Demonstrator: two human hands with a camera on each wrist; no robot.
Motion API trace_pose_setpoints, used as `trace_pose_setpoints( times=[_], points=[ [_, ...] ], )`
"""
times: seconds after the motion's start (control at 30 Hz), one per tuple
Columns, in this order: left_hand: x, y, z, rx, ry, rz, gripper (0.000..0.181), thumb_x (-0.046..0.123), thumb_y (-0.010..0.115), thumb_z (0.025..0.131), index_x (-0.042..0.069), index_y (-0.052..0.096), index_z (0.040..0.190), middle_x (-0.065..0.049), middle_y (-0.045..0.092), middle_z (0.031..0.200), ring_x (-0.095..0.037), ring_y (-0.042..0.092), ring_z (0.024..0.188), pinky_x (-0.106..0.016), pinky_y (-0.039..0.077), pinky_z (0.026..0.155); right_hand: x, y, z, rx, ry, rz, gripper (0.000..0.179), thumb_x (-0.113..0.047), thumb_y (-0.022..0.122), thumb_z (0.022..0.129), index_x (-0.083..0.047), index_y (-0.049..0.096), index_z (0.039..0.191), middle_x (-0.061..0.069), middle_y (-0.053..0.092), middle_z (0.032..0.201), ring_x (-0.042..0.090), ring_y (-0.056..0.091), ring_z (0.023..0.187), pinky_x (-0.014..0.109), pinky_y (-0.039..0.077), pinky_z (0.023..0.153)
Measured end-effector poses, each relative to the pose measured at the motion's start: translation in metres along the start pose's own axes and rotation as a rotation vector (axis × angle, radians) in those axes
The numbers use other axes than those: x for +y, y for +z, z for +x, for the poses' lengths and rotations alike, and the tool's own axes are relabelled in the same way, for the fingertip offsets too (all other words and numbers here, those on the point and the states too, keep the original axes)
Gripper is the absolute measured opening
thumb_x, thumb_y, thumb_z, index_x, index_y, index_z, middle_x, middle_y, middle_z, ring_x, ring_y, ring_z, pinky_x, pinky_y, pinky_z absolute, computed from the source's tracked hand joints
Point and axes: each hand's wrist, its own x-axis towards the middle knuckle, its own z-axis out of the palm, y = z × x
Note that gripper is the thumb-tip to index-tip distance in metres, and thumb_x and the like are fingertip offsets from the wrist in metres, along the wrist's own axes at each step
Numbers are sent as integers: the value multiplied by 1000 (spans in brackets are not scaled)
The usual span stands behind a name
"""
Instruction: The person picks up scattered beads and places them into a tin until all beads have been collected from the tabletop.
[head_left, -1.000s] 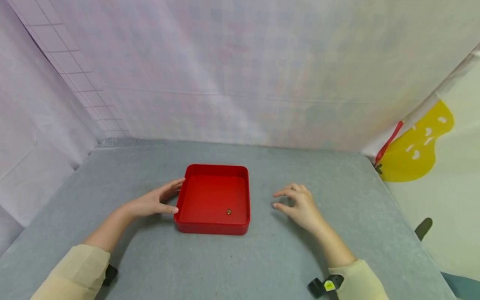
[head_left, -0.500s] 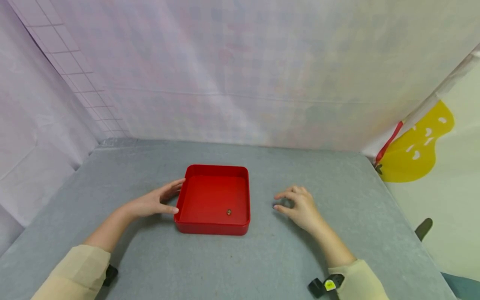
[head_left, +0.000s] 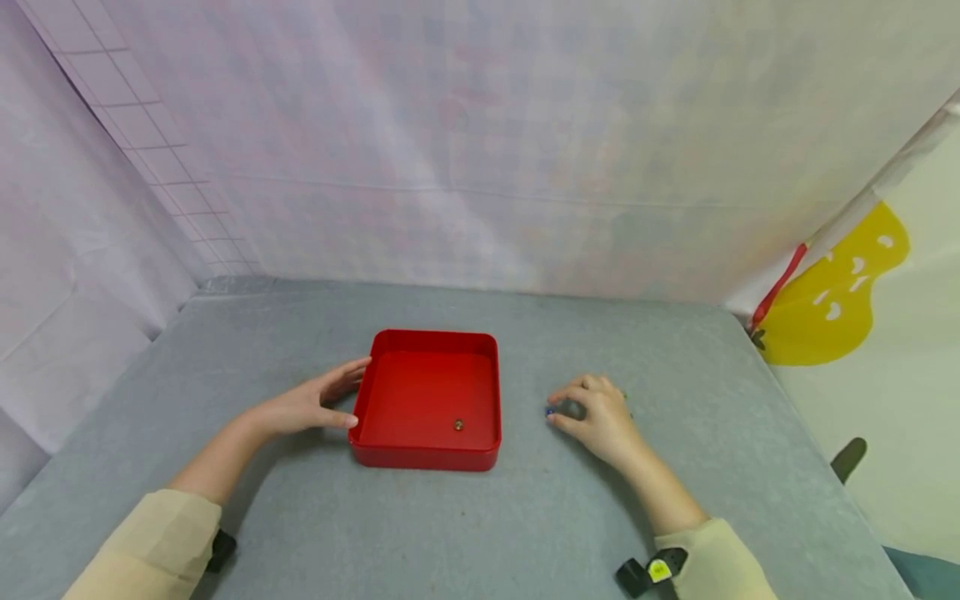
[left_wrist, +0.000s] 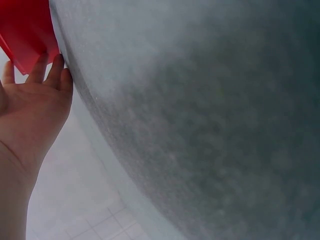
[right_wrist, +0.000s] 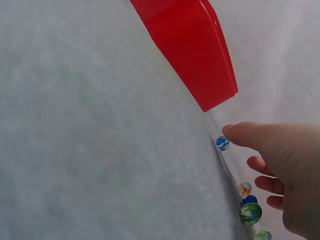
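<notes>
A red square tray point(head_left: 427, 392) sits on the grey table. One small brownish marble point(head_left: 458, 425) lies inside near its front wall. Against the tray's left side rests my left hand point(head_left: 311, 404), its thumb and fingers spread apart along the wall. To the right of the tray, my right hand point(head_left: 600, 417) is low over the table, thumb and forefinger bent towards each other. A blue marble point(right_wrist: 222, 143) is at the thumb tip. Several more marbles, among them a green one point(right_wrist: 250, 214) and an orange-white one point(right_wrist: 244, 189), lie by the other fingers, mostly hidden from the head view.
The grey cloth-covered table point(head_left: 450, 533) extends on all sides of the tray. A pale curtain point(head_left: 480, 167) hangs behind it, and a yellow printed shape point(head_left: 832, 292) shows on the sheet at the right. Black wrist devices point(head_left: 633, 575) are on both arms.
The blue marble has come into sight beside the right thumb, and small greenish bits show right of that hand. The right hand has shifted very slightly; the left hand and tray stay put.
</notes>
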Motion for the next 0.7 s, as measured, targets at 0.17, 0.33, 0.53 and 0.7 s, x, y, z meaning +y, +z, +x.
trace_pose_setpoints(
  times=[0.17,0.33,0.53,0.7],
  points=[
    [-1,0,0,-3,4,-8,85,14,68,88,8,14,154,-19,19,156,-40,16,141,-62,18,107,0,1,0,-1,-8,-13,21,-20,83,75,-16,74,93,1,60,94,23,50,90,45,35,78],
    [-1,0,0,-1,5,-7,86,14,69,88,8,14,154,-20,19,155,-40,16,141,-62,18,107,-1,1,0,-10,6,-14,19,-20,83,75,-17,74,91,1,59,94,24,50,91,46,36,79],
    [-1,0,0,-5,9,-12,86,14,69,88,7,14,154,-20,19,155,-40,17,140,-61,18,108,-1,2,0,-27,27,-18,18,-20,83,75,-18,74,91,1,59,95,23,49,90,45,36,79],
    [-1,0,0,-8,13,-15,86,14,69,88,7,14,153,-20,19,155,-40,17,140,-61,18,107,-1,2,0,-34,29,-24,17,-18,83,76,-18,74,90,1,58,95,24,50,92,47,36,81]
  ],
)
